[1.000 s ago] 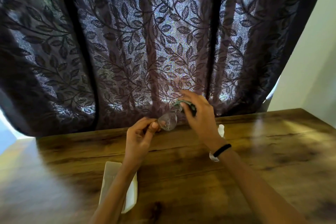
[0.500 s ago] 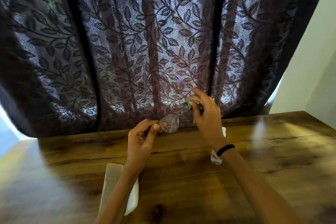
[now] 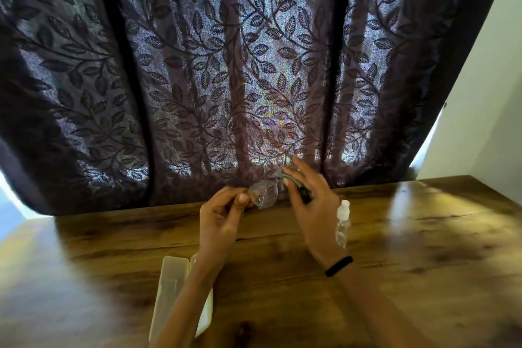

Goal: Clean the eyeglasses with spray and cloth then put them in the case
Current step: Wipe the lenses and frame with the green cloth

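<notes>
Item 1: clear-lensed, thin-rimmed eyeglasses. I see them held in the air above the far edge of the worktop, in front of the curtain, between both hands. One round lens is in plain view, transparent w/ faint glints. The other lens is hidden under the cloth. Frame too thin and blurred for me to read any mark.

Item 2: left hand. Thumb and curled fingers pinch the rim at the outer side of the visible lens.

Item 3: right hand. It grips a small grey-green cleaning cloth folded over the far side of the glasses, forefinger stretched upward. Black band on the wrist.

Item 4: small clear plastic spray bottle w/ white cap. It stands upright on the worktop, just beyond the right wrist. Any print too blurred for me to read.

Item 5: translucent white oblong plastic case. It lies open on the worktop near me, partly under the left forearm.

Item 6: brown wood-grain worktop, glossy.

Item 7: dark purple leaf-pattern curtain behind, backlit. Pale wall to the right.
</notes>
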